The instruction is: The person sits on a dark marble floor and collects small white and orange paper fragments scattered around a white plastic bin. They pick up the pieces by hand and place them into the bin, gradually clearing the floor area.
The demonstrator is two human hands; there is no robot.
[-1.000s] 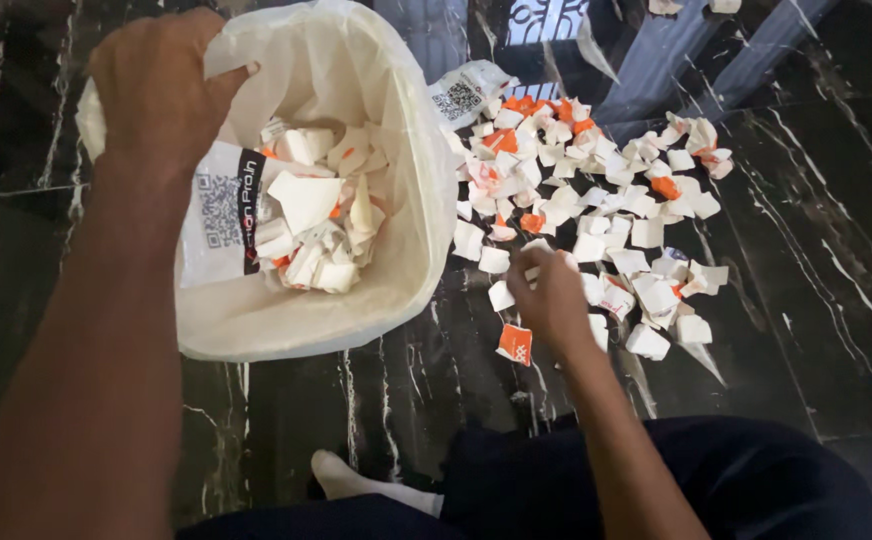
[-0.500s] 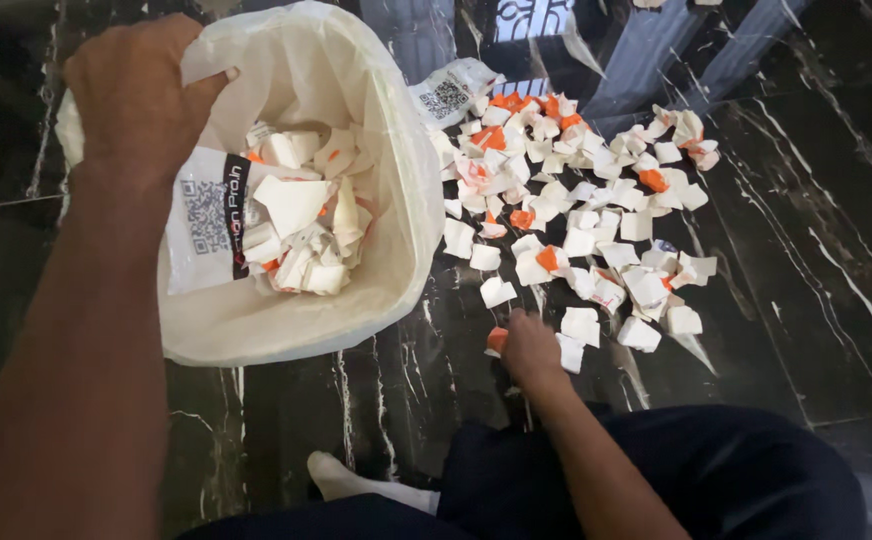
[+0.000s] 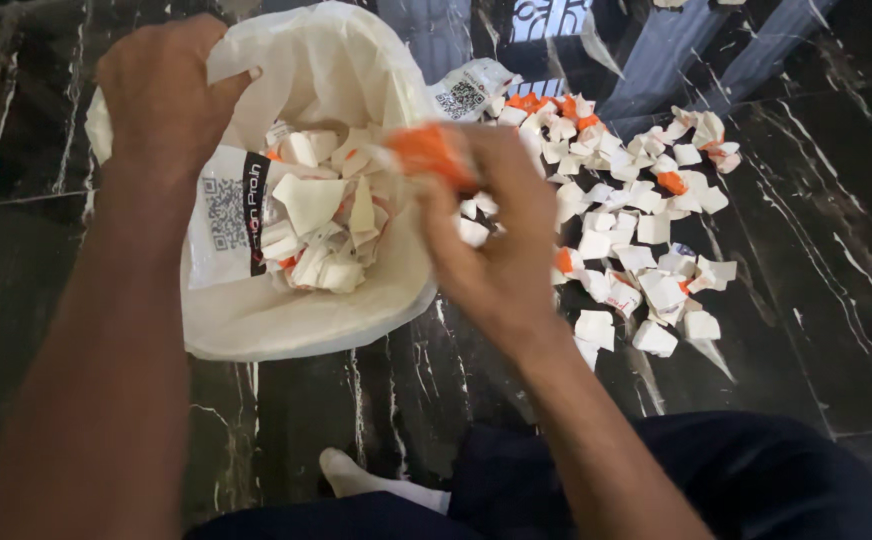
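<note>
Many torn scraps [image 3: 316,225] fill bag [image 3: 256,325]; right hand [image 3: 491,240] holds orange scrap [image 3: 426,152].

Scraps [image 3: 321,225] lie in the bag [image 3: 286,325] on the floor [image 3: 806,300]; more scraps [image 3: 636,215] lie right of it.

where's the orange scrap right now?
Head view, centre: the orange scrap is pinched in the right hand, over the near rim of the white bag, which the left hand holds.

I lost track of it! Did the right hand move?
Yes. The right hand rose from the scraps on the floor toward the white bag.
</note>
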